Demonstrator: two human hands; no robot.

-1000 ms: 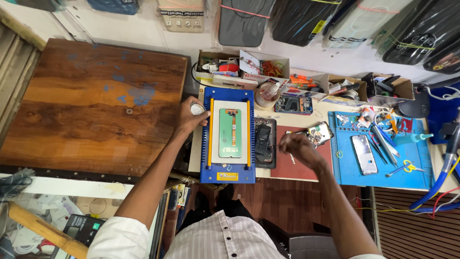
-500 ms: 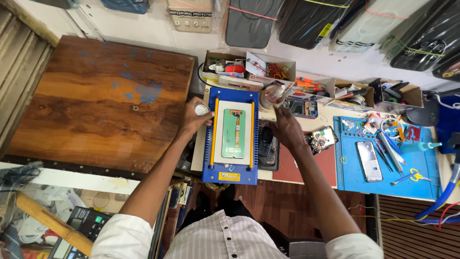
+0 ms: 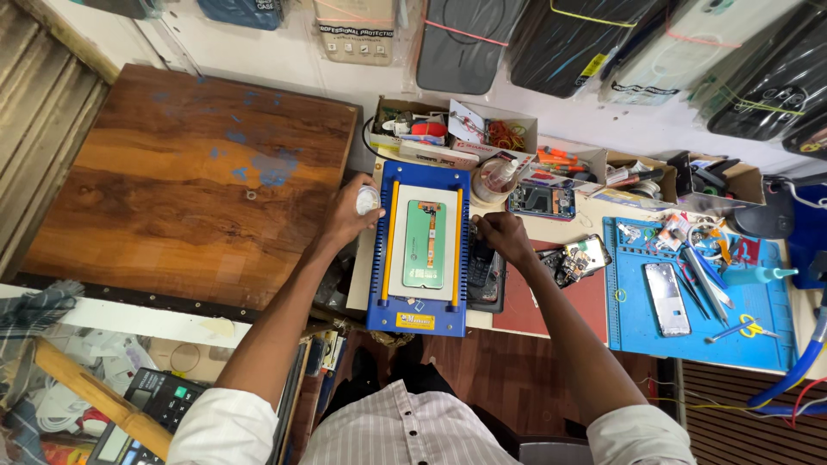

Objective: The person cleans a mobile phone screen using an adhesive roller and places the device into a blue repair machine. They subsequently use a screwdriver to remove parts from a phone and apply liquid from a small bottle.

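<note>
A blue flat machine (image 3: 418,320) with yellow rails lies in front of me. On its white plate sits a green phone display panel (image 3: 425,244). My left hand (image 3: 345,215) is at the machine's left edge, closed on a small white wad (image 3: 369,200). My right hand (image 3: 500,234) rests against the machine's right rail with its fingers curled down. It lies over a black device (image 3: 484,277). Whether those fingers grip anything is hidden.
A large wooden board (image 3: 172,181) lies to the left. Right of the machine are a red mat (image 3: 551,306), a loose circuit part (image 3: 579,257) and a blue mat (image 3: 758,344) with a phone (image 3: 667,298), scissors (image 3: 743,329) and tools. Cardboard boxes (image 3: 448,120) of parts line the back.
My right hand has moved left, from over the red mat to the machine's right rail. My left hand has stayed at the machine's left edge with the white wad.
</note>
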